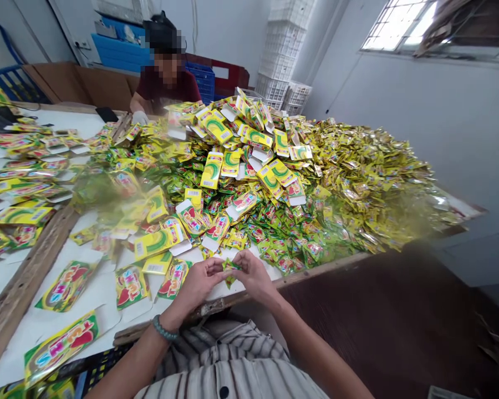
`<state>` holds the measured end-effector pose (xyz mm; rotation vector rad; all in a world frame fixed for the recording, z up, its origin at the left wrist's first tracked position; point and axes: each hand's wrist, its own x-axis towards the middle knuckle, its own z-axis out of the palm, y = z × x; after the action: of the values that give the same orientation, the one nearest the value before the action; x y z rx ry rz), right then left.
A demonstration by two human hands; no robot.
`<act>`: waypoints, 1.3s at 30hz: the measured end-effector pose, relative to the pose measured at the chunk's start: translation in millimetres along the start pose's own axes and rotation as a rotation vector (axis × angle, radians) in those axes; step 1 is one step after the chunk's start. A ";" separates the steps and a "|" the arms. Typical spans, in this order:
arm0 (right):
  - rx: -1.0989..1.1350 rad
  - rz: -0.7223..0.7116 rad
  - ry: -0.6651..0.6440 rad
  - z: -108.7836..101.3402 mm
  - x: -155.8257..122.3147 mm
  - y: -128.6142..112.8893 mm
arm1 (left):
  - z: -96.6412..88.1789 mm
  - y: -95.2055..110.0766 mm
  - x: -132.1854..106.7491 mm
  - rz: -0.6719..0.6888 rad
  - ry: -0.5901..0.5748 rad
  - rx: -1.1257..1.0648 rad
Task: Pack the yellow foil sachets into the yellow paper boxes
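Observation:
Both my hands meet at the table's near edge. My left hand point(199, 285) and my right hand point(253, 274) are closed in a pinch on small green and yellow sachets point(232, 267) held between them. A beaded bracelet sits on my left wrist. Just beyond my fingers lies a huge heap of the same sachets point(349, 183) mixed with folded yellow-green cartons point(212, 169). Flat unfolded cartons point(69, 285) lie to the left of my hands.
A white table point(103, 288) with a wooden rim point(25, 282) holds everything. Across it a person in a dark red shirt point(166, 83) works, one gloved hand point(140, 117) on the table. White crates point(285, 50) are stacked by the far wall, blue crates point(120, 52) behind.

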<state>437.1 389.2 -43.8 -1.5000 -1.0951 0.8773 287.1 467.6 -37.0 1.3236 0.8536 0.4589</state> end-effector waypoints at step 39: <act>-0.432 0.027 0.117 -22.7 30.3 4.1 | -26.5 -22.8 9.0 0.059 0.301 -0.053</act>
<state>468.6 410.6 -42.8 -1.8977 -1.2303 0.5824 268.7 486.3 -61.8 1.2511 1.0447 0.7355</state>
